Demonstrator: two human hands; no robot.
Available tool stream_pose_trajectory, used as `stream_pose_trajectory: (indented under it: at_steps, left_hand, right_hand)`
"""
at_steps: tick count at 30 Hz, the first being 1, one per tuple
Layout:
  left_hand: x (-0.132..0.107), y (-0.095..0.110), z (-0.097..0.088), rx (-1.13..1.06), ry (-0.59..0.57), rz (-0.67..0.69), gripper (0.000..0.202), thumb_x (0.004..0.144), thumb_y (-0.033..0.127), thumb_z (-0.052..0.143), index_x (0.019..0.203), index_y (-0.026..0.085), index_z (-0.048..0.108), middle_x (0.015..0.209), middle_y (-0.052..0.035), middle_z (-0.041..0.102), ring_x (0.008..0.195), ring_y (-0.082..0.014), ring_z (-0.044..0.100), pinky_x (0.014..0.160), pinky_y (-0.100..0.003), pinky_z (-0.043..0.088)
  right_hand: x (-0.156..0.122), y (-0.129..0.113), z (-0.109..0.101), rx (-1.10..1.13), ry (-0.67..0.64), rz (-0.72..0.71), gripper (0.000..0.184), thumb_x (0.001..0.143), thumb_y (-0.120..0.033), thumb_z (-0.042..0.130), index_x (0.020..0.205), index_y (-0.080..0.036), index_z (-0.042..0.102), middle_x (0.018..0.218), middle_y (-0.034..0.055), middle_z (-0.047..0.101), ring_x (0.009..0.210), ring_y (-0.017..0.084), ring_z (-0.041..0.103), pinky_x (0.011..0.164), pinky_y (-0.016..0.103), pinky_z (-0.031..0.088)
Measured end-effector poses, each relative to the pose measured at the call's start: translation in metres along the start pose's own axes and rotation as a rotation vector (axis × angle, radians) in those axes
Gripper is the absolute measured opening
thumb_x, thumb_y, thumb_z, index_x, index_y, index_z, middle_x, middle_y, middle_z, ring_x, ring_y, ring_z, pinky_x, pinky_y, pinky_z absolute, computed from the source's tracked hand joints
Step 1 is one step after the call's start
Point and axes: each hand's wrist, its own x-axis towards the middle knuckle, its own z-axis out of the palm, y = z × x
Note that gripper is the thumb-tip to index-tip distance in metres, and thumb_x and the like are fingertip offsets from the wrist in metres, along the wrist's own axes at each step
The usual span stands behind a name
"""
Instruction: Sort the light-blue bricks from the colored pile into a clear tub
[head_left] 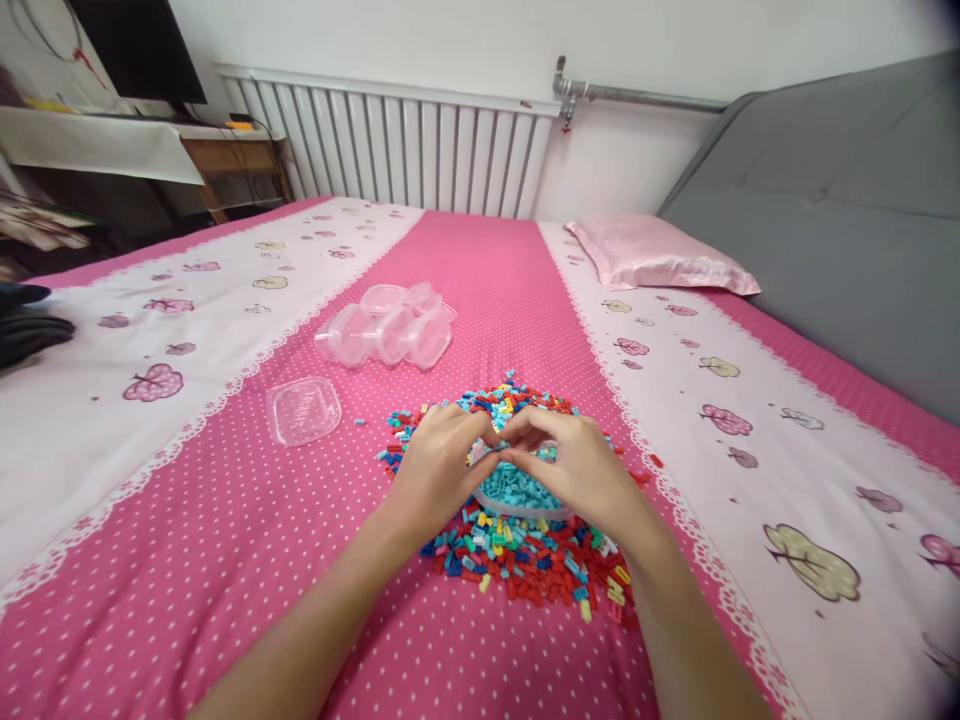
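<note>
A clear plastic container holds many light-blue building bricks. It stands amid a spread pile of mixed small bricks in red, blue, yellow, green and light blue. Over the container's far part, my left hand and my right hand meet with their fingertips. Both hands are closed in a pinch, thumbs and forefingers nearly touching. Whatever lies between the fingertips is too small and too covered to make out.
Left of the pile lies a clear plastic lid, with one stray brick beside it. Several empty clear containers are grouped farther back on the pink bedspread. A pink pillow rests by the grey headboard. A radiator lines the wall.
</note>
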Motion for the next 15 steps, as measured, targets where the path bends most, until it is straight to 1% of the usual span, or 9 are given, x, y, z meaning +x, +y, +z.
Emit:
stream_pose_trajectory:
  at_steps: [3, 6, 9, 12, 15]
  left_hand:
    - [0.0003, -0.0024, 0.0010, 0.015, 0.008, 0.052, 0.014, 0.087, 0.029, 0.071, 0.083, 0.019, 0.064, 0.075, -0.0001, 0.063, 0.076, -0.0184, 0.056, 0.070, -0.029, 0.036]
    - [0.0010, -0.0048, 0.0004, 0.004, -0.018, 0.081, 0.010, 0.091, 0.029, 0.067, 0.086, 0.020, 0.067, 0.076, 0.0000, 0.067, 0.076, -0.0182, 0.058, 0.072, -0.030, 0.035]
    - [0.0015, -0.0050, -0.0009, -0.043, -0.048, 0.057, 0.009, 0.093, 0.028, 0.065, 0.087, 0.022, 0.069, 0.078, 0.0001, 0.070, 0.078, -0.0180, 0.059, 0.074, -0.030, 0.037]
    - [0.0022, -0.0030, -0.0017, -0.082, -0.045, 0.019, 0.009, 0.092, 0.027, 0.066, 0.086, 0.022, 0.070, 0.079, 0.0002, 0.071, 0.078, -0.0174, 0.060, 0.074, -0.030, 0.039]
    - [0.0030, -0.0013, -0.0025, -0.090, -0.050, -0.026, 0.006, 0.091, 0.025, 0.067, 0.086, 0.021, 0.070, 0.081, 0.0000, 0.071, 0.079, -0.0176, 0.060, 0.075, -0.030, 0.041]
  right_hand:
    - [0.0015, 0.0010, -0.0001, -0.010, 0.025, 0.032, 0.016, 0.083, -0.005, 0.072, 0.085, -0.021, 0.069, 0.082, -0.0031, 0.073, 0.075, 0.012, 0.069, 0.072, 0.022, 0.051]
    - [0.0022, 0.0015, -0.0010, -0.021, 0.034, 0.044, 0.017, 0.082, -0.004, 0.072, 0.083, -0.021, 0.068, 0.080, -0.0037, 0.073, 0.074, 0.012, 0.069, 0.071, 0.022, 0.051]
    - [0.0019, 0.0021, -0.0023, -0.025, 0.024, 0.038, 0.017, 0.082, -0.004, 0.072, 0.082, -0.021, 0.069, 0.078, -0.0042, 0.073, 0.073, 0.012, 0.068, 0.070, 0.022, 0.050]
    - [0.0011, 0.0040, -0.0026, -0.031, 0.020, 0.029, 0.018, 0.082, -0.004, 0.071, 0.084, -0.022, 0.069, 0.078, -0.0046, 0.073, 0.073, 0.013, 0.069, 0.071, 0.024, 0.051]
    - [0.0006, 0.0071, -0.0018, -0.079, 0.042, 0.040, 0.019, 0.082, -0.005, 0.070, 0.085, -0.023, 0.067, 0.080, -0.0046, 0.072, 0.077, 0.015, 0.069, 0.073, 0.026, 0.051]
